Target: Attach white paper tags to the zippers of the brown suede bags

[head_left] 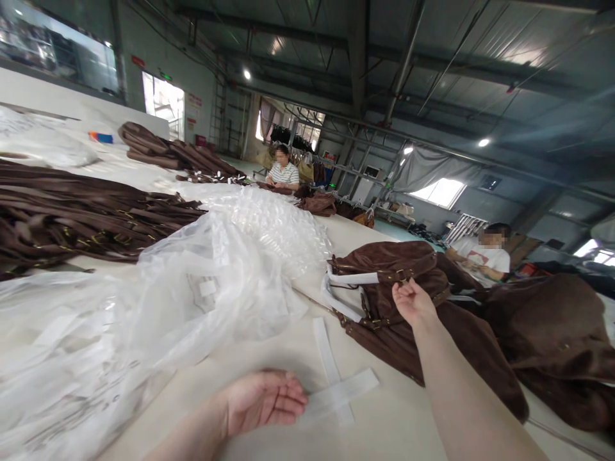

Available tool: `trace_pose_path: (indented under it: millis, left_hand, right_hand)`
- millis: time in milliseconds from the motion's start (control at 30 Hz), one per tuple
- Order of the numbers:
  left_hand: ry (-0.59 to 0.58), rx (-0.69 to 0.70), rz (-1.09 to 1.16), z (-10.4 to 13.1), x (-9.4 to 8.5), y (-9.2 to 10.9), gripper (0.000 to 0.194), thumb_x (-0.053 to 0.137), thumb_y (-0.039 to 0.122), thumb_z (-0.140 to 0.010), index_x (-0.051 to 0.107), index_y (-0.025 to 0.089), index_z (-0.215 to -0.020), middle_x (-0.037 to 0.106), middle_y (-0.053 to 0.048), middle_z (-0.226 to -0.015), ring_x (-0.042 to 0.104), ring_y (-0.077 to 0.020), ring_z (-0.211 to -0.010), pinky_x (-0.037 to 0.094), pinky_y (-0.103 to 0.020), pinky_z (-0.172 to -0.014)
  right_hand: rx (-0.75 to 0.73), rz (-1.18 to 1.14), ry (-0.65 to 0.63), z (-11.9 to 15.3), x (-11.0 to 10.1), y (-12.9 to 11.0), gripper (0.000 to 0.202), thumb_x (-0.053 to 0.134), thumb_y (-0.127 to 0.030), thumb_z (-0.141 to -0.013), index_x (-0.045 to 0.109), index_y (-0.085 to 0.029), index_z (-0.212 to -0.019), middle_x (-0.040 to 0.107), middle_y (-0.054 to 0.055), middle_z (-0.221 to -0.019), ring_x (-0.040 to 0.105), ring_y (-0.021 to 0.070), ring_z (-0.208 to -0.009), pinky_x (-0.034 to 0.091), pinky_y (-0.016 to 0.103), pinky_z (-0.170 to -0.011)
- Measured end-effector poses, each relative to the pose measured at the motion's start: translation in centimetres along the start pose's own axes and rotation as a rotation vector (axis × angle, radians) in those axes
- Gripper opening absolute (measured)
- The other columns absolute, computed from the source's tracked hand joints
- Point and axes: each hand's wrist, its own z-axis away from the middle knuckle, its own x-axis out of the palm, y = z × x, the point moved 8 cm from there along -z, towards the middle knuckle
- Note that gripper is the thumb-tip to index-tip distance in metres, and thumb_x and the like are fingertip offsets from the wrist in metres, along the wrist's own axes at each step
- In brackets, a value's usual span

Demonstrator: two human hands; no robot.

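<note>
A brown bag (398, 256) lies on the table in front of me, its handles wrapped in white sleeves (355, 278). My right hand (412, 301) is closed at the metal ring where a handle joins the bag, with its fingertips pinched there. Low in the view, my left hand (266, 398) is palm up with loosely bent fingers and nothing visible in its palm. Just beyond those fingertips, a translucent white strip (343, 392) crosses a second strip (325, 349) on the table. Whether the fingertips touch the nearer strip, I cannot tell.
Clear plastic bags (206, 288) are heaped at the left and middle of the table (269, 442). Behind them lie many brown straps (86, 211) with metal buckles. More brown bags (552, 320) are piled at right. Two people (283, 173) sit farther back.
</note>
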Motion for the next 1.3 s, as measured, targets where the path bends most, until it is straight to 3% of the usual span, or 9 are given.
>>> trace_pose_path:
  millis: [67,200,433,633,733,833,900,1100,1300]
  left_hand:
    - [0.006,0.004,-0.004,0.1,0.0,0.0,0.023,0.064,0.032,-0.078,0.069,0.011,-0.086,0.068,-0.01,-0.097,0.064,-0.0182,-0.088,0.047,-0.027,-0.081]
    - [0.004,0.014,0.003,0.0,0.1,0.0,0.023,0.065,0.035,-0.079,0.068,0.013,-0.086,0.069,-0.008,-0.097,0.064,-0.0181,-0.09,0.046,-0.026,-0.081]
    - [0.001,0.019,-0.014,-0.2,-0.3,-0.2,0.025,0.065,0.036,-0.079,0.068,0.012,-0.086,0.069,-0.009,-0.096,0.064,-0.0179,-0.088,0.046,-0.027,-0.082]
    - [-0.003,0.057,-0.153,-0.1,0.5,0.2,0.032,0.062,0.041,-0.078,0.068,0.013,-0.092,0.065,-0.011,-0.103,0.061,-0.0217,-0.096,0.046,-0.033,-0.087]
    - [0.097,0.261,-0.555,-0.3,1.8,0.5,0.033,0.067,0.039,-0.073,0.067,0.02,-0.099,0.052,-0.011,-0.13,0.047,-0.031,-0.12,0.037,-0.045,-0.101]
    - [0.172,0.456,-1.076,-0.5,4.2,0.0,0.04,0.072,0.031,-0.064,0.067,0.026,-0.103,0.029,-0.005,-0.15,0.017,-0.0377,-0.138,0.01,-0.053,-0.113]
    - [0.156,0.481,-1.266,-0.8,5.4,-0.8,0.044,0.072,0.025,-0.062,0.066,0.028,-0.106,0.033,-0.005,-0.149,0.014,-0.0379,-0.139,0.001,-0.054,-0.114]
    - [0.159,0.489,-1.342,-0.6,5.9,-0.3,0.042,0.064,0.021,-0.068,0.065,0.031,-0.108,0.05,-0.004,-0.137,0.034,-0.0314,-0.131,0.011,-0.047,-0.115]
    - [0.17,0.534,-1.349,-0.5,5.7,-0.1,0.043,0.063,0.023,-0.07,0.063,0.028,-0.113,0.051,-0.006,-0.135,0.038,-0.0315,-0.127,0.018,-0.047,-0.112]
  right_hand:
    - [0.006,0.005,-0.038,0.7,1.0,-1.6,0.031,0.047,-0.018,-0.093,0.042,-0.018,-0.062,0.033,-0.01,-0.052,0.038,0.0027,-0.041,0.056,0.02,-0.068]
    - [0.052,0.105,0.0,2.1,0.8,-3.0,0.011,0.058,-0.023,-0.088,0.057,-0.015,-0.08,0.056,-0.003,-0.07,0.056,0.0078,-0.059,0.056,0.026,-0.064]
    - [0.066,0.293,0.352,1.6,-5.0,0.4,0.027,0.058,-0.029,-0.089,0.056,-0.016,-0.112,0.06,0.006,-0.108,0.061,0.0164,-0.086,0.054,0.033,-0.07]
    - [-0.002,0.328,0.465,-0.2,-5.6,1.8,0.027,0.058,-0.028,-0.089,0.056,-0.015,-0.113,0.06,0.006,-0.108,0.061,0.0164,-0.085,0.055,0.033,-0.07]
    - [-0.024,0.294,0.42,-1.2,-4.7,1.9,0.024,0.059,-0.026,-0.089,0.057,-0.015,-0.11,0.06,0.005,-0.104,0.061,0.0147,-0.081,0.055,0.03,-0.065]
    - [-0.004,0.212,0.303,-1.7,-3.7,1.9,0.016,0.059,-0.019,-0.088,0.057,-0.014,-0.103,0.061,0.003,-0.097,0.062,0.0126,-0.076,0.056,0.026,-0.062]
    - [0.011,0.145,0.214,-1.6,-3.2,1.5,0.01,0.056,-0.016,-0.088,0.057,-0.016,-0.098,0.06,0.001,-0.092,0.063,0.0115,-0.076,0.058,0.026,-0.064]
    - [0.036,0.03,0.086,-0.5,-2.3,-0.2,0.007,0.05,-0.022,-0.091,0.05,-0.02,-0.084,0.055,-0.002,-0.077,0.061,0.0079,-0.065,0.059,0.022,-0.067]
    - [0.032,0.037,-0.04,2.8,2.1,-1.5,0.025,0.053,-0.019,-0.088,0.04,-0.02,-0.066,0.033,-0.012,-0.05,0.022,0.0016,-0.032,0.055,0.017,-0.055]
